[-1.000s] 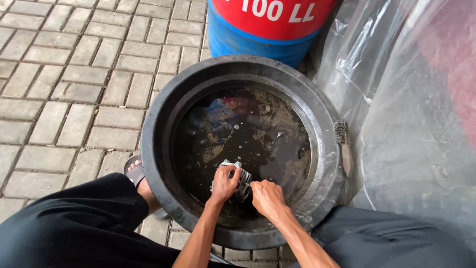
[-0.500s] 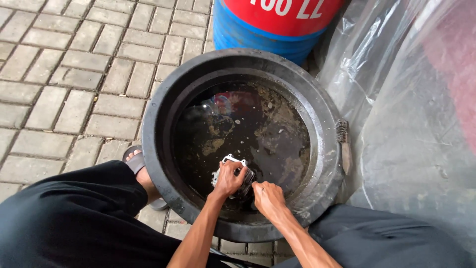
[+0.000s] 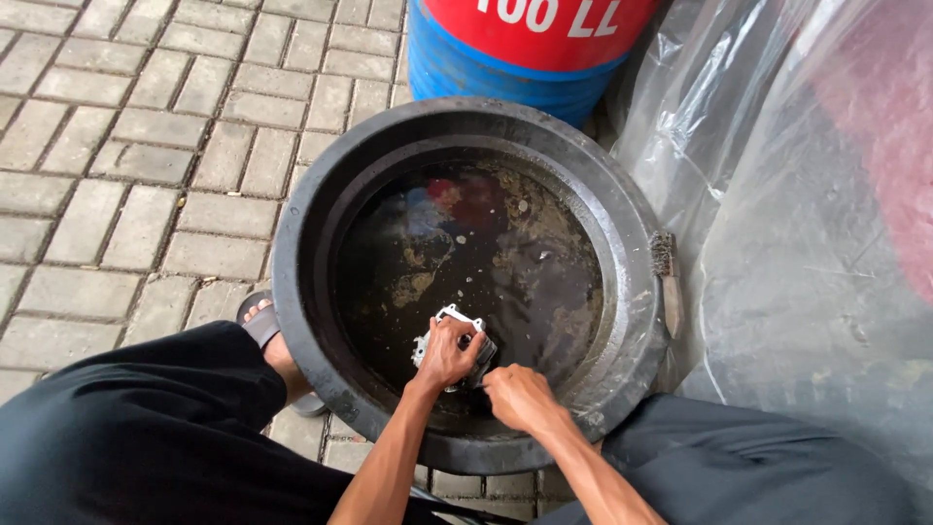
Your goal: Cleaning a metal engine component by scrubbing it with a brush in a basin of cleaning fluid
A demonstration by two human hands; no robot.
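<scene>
While I squat on the brick paving [image 3: 117,146], the black basin [image 3: 641,321] sits between my knees so its dark liquid stays contained. Low inside it, my left hand [image 3: 449,355] clamps the pale metal part [image 3: 457,321] steady, and my right hand [image 3: 520,397] curls closed beside it; what it pinches I cannot tell.

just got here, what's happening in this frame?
A person crouches over a big black round tub of dark, dirty liquid on a brick-paved floor. The left hand grips a small metal part low in the tub, and the right hand works beside it, apparently with something thin. A brush lies on the tub's rim. A red and blue drum stands behind it.
</scene>
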